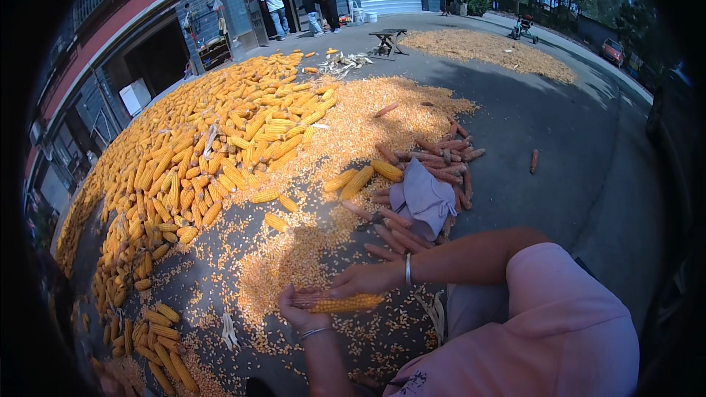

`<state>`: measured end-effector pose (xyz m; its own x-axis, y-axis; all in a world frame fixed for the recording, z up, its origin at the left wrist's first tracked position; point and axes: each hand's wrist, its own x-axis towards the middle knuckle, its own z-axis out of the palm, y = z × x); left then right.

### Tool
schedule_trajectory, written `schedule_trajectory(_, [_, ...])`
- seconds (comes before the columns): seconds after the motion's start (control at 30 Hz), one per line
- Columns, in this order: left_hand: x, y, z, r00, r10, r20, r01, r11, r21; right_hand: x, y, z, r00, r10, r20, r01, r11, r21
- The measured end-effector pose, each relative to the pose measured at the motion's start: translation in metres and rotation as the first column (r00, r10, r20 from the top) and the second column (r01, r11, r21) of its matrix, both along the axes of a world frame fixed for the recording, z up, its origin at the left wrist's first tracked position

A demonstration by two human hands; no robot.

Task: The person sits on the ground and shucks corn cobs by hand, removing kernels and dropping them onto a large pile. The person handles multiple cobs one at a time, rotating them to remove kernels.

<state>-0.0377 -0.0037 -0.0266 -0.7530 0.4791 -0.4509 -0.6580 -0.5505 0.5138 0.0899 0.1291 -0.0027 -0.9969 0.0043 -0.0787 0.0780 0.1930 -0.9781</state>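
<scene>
— What is in your left hand [298, 313]?
— With it I hold one corn cob [351, 303] near its left end; my fingers are wrapped around this end, which looks reddish and bare.
— And your right hand [362, 280]?
— It lies on the cob from above, with the fingers bent and touching about the middle. I cannot tell if they are pinching or only resting there.
— Where exactly is this cob?
— It is in the air or just above the ground, I cannot say which, between my two hands. It lies almost level, and its yellow part points to my right.
— What is near you?
— Loose kernels [273, 273] are spread on the ground just beyond my left hand. Farther to the left is a big heap of yellow corn [195, 158]. Ahead of my right hand, reddish bare cobs [448, 162] are lying together, with a lavender cloth [425, 204] over some of them.
</scene>
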Motion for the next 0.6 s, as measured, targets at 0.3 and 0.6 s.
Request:
schedule_trajectory(0.3, [-0.004, 0.0, -0.015, 0.998, -0.036, 0.045, 0.036, 0.999, 0.008, 0.003, -0.004, -0.01, 0.984, 0.005, -0.176, 0.054, 0.943, 0.328])
schedule_trajectory(0.6, [0.001, 0.001, -0.016, 1.0, -0.016, 0.026, 0.017, 0.999, -0.029, 0.006, -0.012, -0.009, 0.997, -0.036, -0.068, 0.059, 0.928, 0.368])
